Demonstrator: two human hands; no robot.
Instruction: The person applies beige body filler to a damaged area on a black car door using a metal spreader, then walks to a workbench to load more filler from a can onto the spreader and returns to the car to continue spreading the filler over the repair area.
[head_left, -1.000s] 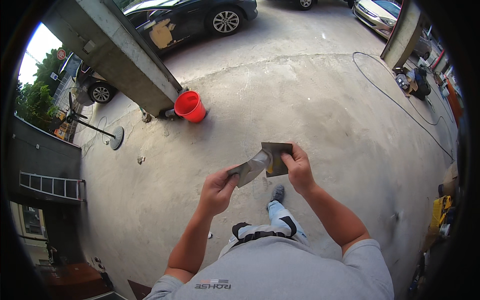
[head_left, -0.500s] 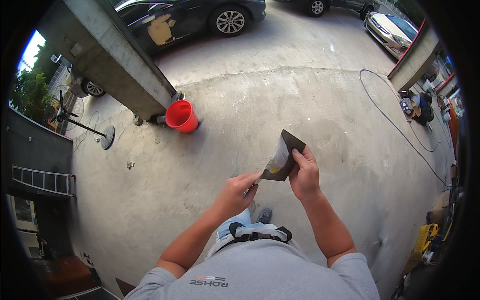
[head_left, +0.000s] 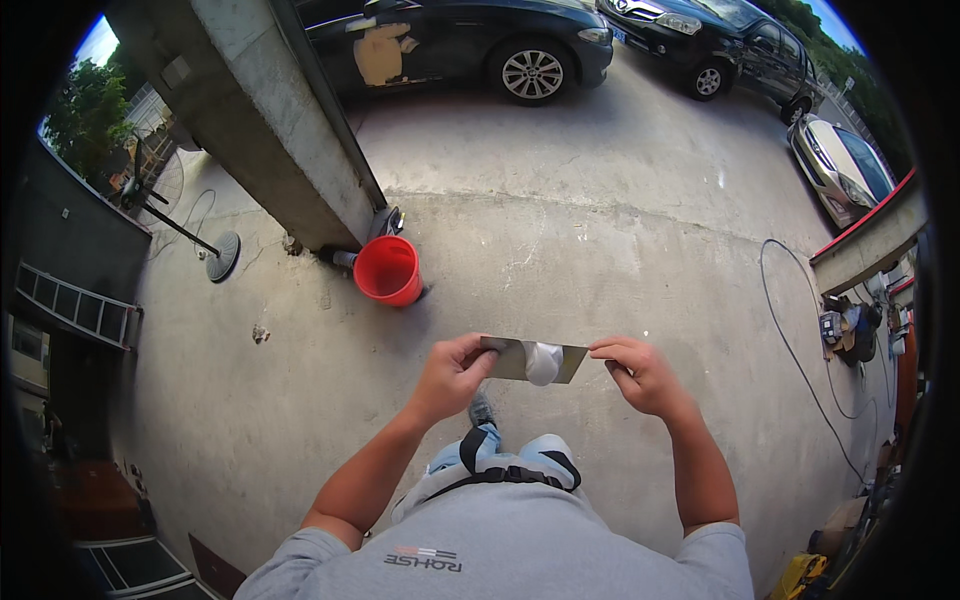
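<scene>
Between my hands is a thin, flat, dark metallic filler plate [head_left: 511, 364], held level. A smooth white-grey lump of paste [head_left: 543, 363] sits on it, right of the middle. My left hand [head_left: 449, 380] pinches the plate's left end, with the thumb on top and the fingers around the back. At the opposite end, my right hand [head_left: 645, 378] has its index fingertip at the far corner, touching or just short of it. Its thumb is apart from the index finger and below it. Whether a second tool lies behind the plate, I cannot tell.
A red bucket [head_left: 389, 272] stands beside a concrete pillar [head_left: 265, 120]. Beyond is a dark car [head_left: 450, 55] with a beige patch. A fan stand [head_left: 222, 256] and a ladder [head_left: 75, 305] are at left. A hose [head_left: 790, 340] curves over the floor [head_left: 600, 270] at right.
The plate has turned from steeply tilted to level and come nearer. My left hand has moved onto its end; my right thumb has come off its face. The white paste now looks more rounded.
</scene>
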